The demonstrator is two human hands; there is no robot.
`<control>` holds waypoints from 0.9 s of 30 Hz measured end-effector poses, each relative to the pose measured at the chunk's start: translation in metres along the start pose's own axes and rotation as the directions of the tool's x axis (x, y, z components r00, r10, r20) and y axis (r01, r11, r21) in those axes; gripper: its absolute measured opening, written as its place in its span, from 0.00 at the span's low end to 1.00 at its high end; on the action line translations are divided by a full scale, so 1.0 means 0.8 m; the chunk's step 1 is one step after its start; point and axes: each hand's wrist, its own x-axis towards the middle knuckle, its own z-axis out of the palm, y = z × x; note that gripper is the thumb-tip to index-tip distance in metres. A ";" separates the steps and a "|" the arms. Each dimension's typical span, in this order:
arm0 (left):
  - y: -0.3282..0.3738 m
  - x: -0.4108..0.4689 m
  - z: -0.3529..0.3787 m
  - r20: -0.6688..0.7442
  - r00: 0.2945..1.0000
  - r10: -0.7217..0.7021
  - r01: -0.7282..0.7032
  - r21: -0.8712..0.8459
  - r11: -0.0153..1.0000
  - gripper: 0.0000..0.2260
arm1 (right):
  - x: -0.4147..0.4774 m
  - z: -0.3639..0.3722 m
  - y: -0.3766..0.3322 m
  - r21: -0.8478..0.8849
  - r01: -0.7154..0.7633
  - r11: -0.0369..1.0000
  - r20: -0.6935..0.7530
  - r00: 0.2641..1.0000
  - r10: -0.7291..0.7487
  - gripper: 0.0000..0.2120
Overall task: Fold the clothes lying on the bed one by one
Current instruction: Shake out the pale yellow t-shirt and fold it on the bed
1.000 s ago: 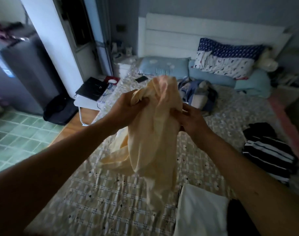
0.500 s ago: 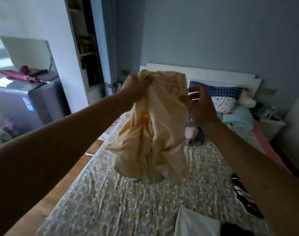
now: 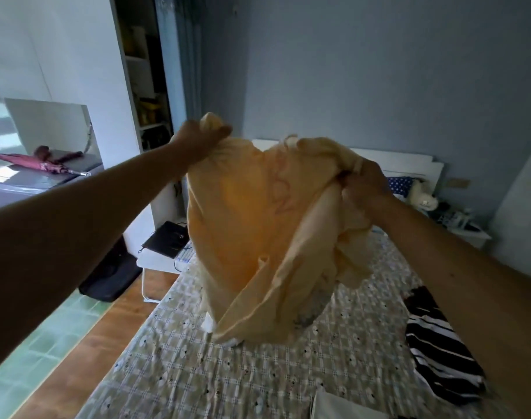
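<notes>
Status: mid-task, at the start of one garment's cycle.

Yellow top [image 3: 243,225] is off the bed [image 3: 197,373], held up in the air over the middle of it. Left hand [image 3: 197,140] grips a bunched upper corner, fingers curled round the cloth. Right hand [image 3: 364,186] grips the opposite upper edge, fabric wadded in the fist. The panel between the hands is partly spread, with a faint print showing. The lower half hangs crumpled and twisted, hem flipped outward. Read: it's being opened out, and there is no fold in it yet.

Done, judging by layout: a white piece [image 3: 333,406] lies flat with a straight edge at the near end of the bed. It looks folded, but only a corner is in frame, so treat that as probable.

Left to do:
- the yellow top itself, all folds
- black-and-white striped garment [image 3: 439,352], rumpled on the right side of the bed, untouched

Estimate: roughly a third through what's visible, no more.

Next step as I see it: sort out the twist, find the shoulders, lay the top flat on the open patch of bed below it, then fold. Risk: if the lower half goes down twisted, the creases get folded in.
</notes>
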 end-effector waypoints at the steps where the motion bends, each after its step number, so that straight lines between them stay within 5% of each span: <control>1: -0.009 0.006 -0.009 -0.009 1.000 -0.007 0.007 0.019 1.000 0.28 | 0.005 -0.006 -0.001 0.028 -0.034 0.999 -0.007 0.999 0.034 0.15; 6: -0.036 0.007 -0.005 0.000 1.000 0.028 -0.027 0.350 0.936 0.34 | 0.013 -0.017 -0.035 0.236 -0.091 0.967 0.058 0.995 0.080 0.09; 8: -0.024 -0.014 0.017 0.017 0.982 0.188 -0.178 0.419 0.891 0.34 | 0.016 -0.010 -0.054 0.234 -0.079 0.969 0.060 0.996 0.067 0.07; 12: 0.019 -0.085 0.070 0.053 0.903 0.425 -0.429 0.128 0.894 0.22 | 0.026 0.015 -0.081 0.238 -0.112 0.965 0.110 0.990 0.088 0.14; 14: 0.023 -0.106 0.093 0.135 0.916 0.378 -0.383 0.019 0.923 0.26 | 0.026 0.025 -0.090 0.289 -0.171 0.942 0.140 0.981 0.135 0.12; 17: 0.008 -0.111 0.113 0.211 0.894 0.396 -0.424 0.105 0.900 0.37 | 0.024 0.032 -0.098 0.402 -0.237 0.885 0.183 0.967 0.176 0.03; 23: 0.001 -0.079 0.103 0.174 0.910 0.377 -0.392 0.055 0.918 0.08 | 0.031 0.005 -0.083 0.406 -0.229 0.885 0.151 0.972 0.182 0.09; 27: 0.016 -0.054 0.078 0.173 0.878 0.446 -0.470 0.135 0.872 0.05 | 0.036 -0.031 -0.058 0.334 -0.275 0.902 0.120 0.961 0.248 0.16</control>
